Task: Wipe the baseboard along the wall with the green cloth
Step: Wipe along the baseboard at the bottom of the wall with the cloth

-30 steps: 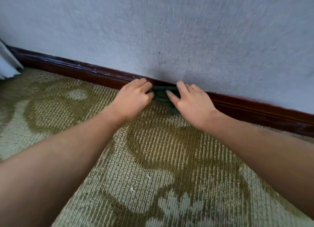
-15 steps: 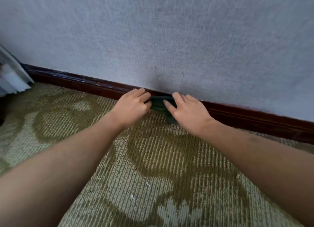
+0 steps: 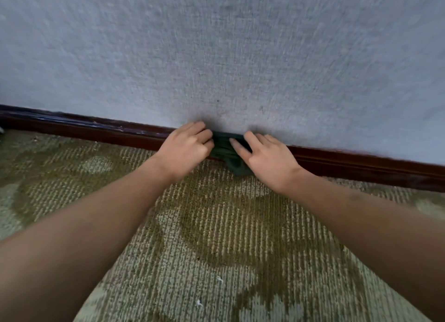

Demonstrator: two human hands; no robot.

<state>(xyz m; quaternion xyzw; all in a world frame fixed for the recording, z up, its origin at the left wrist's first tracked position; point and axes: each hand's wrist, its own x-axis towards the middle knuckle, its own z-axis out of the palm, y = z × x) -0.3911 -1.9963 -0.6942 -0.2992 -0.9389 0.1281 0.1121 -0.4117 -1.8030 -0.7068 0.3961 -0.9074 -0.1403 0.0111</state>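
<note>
Two hands are set on one green cloth [image 3: 225,150], bunched against the dark baseboard [image 3: 361,165], its tail trailing onto the carpet [image 3: 216,225]. Left hand [image 3: 185,150] — fingers curled, apparently clamped on the cloth's left end, the grip itself hidden. Right hand [image 3: 268,159] — fingers straight, pressed flat upon it. Long axis is laid along the board, left to right. Step judged: wiping stroke in hand; a sideways slide under pressure is called for next.

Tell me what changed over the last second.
Almost nothing moved: only the view shifted, losing the white object at the left edge. The left hand still grips the green cloth and the right hand still presses it flat-fingered against the baseboard, below the same wall speck.
</note>
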